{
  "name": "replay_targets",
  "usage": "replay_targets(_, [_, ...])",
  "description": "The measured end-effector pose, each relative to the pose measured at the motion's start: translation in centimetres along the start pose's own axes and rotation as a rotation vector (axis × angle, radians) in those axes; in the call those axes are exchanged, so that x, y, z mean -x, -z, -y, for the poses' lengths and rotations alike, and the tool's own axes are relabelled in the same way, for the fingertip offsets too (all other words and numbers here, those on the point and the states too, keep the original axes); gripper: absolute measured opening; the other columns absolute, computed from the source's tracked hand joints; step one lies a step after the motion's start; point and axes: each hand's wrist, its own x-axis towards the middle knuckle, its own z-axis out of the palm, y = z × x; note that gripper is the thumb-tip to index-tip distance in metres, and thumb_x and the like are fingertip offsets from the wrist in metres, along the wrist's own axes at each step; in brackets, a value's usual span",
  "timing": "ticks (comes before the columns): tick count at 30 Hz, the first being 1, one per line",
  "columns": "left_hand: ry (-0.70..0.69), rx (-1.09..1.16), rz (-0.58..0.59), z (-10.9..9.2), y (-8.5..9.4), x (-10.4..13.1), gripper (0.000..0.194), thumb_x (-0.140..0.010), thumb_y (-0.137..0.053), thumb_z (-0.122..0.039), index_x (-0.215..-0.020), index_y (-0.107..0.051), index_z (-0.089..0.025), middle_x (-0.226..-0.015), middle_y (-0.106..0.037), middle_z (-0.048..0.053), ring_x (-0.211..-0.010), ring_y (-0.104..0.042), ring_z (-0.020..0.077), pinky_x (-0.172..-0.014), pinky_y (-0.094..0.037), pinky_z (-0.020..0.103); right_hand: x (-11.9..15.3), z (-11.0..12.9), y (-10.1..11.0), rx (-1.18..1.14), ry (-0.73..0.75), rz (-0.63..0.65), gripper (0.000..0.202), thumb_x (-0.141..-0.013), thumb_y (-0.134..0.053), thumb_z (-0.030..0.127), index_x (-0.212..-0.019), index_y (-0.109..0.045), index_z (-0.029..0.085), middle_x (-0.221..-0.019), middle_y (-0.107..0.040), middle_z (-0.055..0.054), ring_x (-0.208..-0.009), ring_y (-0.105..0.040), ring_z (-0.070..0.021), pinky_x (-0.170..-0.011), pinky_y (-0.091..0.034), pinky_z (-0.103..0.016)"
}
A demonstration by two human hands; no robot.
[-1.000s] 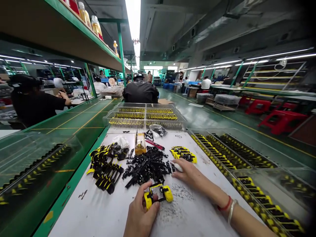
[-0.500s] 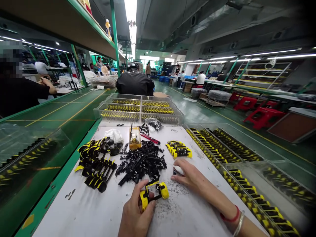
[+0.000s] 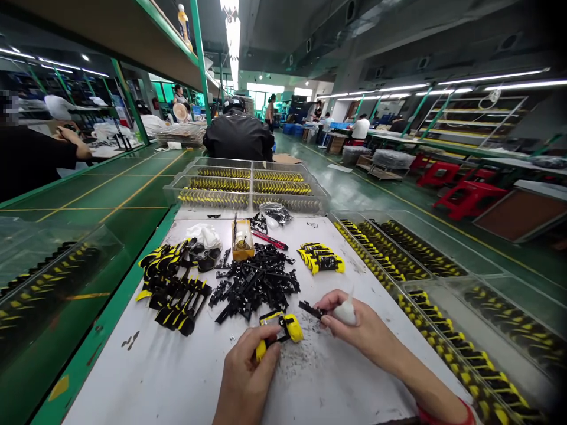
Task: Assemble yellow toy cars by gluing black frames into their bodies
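My left hand (image 3: 250, 363) grips a yellow-and-black plastic frame (image 3: 292, 328) by its left end, just above the table. In my right hand (image 3: 354, 321), thumb and fingertips pinch a small black plastic strip (image 3: 312, 309). The same hand also holds a small white squeeze bottle (image 3: 344, 313) in the palm, its thin nozzle pointing up. Beyond the left hand lies a heap of black plastic strips (image 3: 257, 280). Several yellow-and-black frames (image 3: 321, 258) sit in a group past the right hand. Black curved parts with yellow edges (image 3: 177, 295) are stacked at the left.
A small yellow box (image 3: 243, 251) with tools stands behind the heap, beside a red cutter (image 3: 270, 240). Clear trays of parts (image 3: 248, 200) line the back, the right (image 3: 401, 286) and the left (image 3: 53, 277). A person in a black jacket (image 3: 239, 136) sits ahead.
My right hand has turned and lifted slightly; a black strip now shows in its fingertips and the bottle's nozzle points up. The left hand keeps its frame. The view has tilted a little.
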Motion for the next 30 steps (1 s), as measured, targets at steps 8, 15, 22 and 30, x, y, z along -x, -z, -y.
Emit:
replay_targets(8, [0.004,0.027,0.013,-0.8,0.2,0.2,0.026,-0.085,-0.055,-0.039,-0.096,-0.069,-0.02,-0.085,-0.068,0.005,-0.079,-0.062,0.0181,-0.073,-0.049,0.027,0.6,3.3,-3.0,0.099,0.316,0.12,0.009,-0.078,-0.055,0.014,-0.083,-0.057,0.021,-0.091,-0.07,-0.001,-0.083,-0.065,-0.014,-0.075,-0.05,-0.025])
replay_targets(15, [-0.014,0.028,-0.032,-0.9,0.0,0.1,0.024,-0.087,-0.053,-0.037,-0.082,-0.067,-0.018,-0.074,-0.065,0.003,-0.071,-0.06,0.0156,-0.067,-0.047,0.024,0.3,2.3,-3.9,0.194,0.516,0.006,0.009,-0.084,-0.054,0.013,-0.087,-0.055,0.022,-0.095,-0.064,-0.003,-0.093,-0.061,-0.0148,-0.08,-0.049,-0.026])
replay_targets(22, [0.046,0.204,-0.023,-0.6,-0.1,0.2,0.033,-0.09,-0.048,-0.041,-0.099,-0.067,-0.016,-0.09,-0.067,0.007,-0.08,-0.065,0.0183,-0.075,-0.053,0.03,0.4,2.8,-2.5,0.293,0.553,-0.078,0.01,-0.086,-0.05,0.014,-0.084,-0.055,0.022,-0.094,-0.06,-0.005,-0.09,-0.06,-0.016,-0.077,-0.05,-0.027])
replay_targets(30, [0.151,0.493,-0.06,-0.2,-0.2,0.1,0.051,-0.091,-0.046,-0.043,-0.134,-0.042,-0.017,-0.1,-0.066,0.008,-0.084,-0.067,0.0188,-0.083,-0.055,0.038,0.9,2.7,-2.4,0.316,0.635,-0.152,0.011,-0.087,-0.052,0.02,-0.082,-0.061,0.023,-0.088,-0.056,-0.006,-0.079,-0.06,-0.0157,-0.067,-0.051,-0.025])
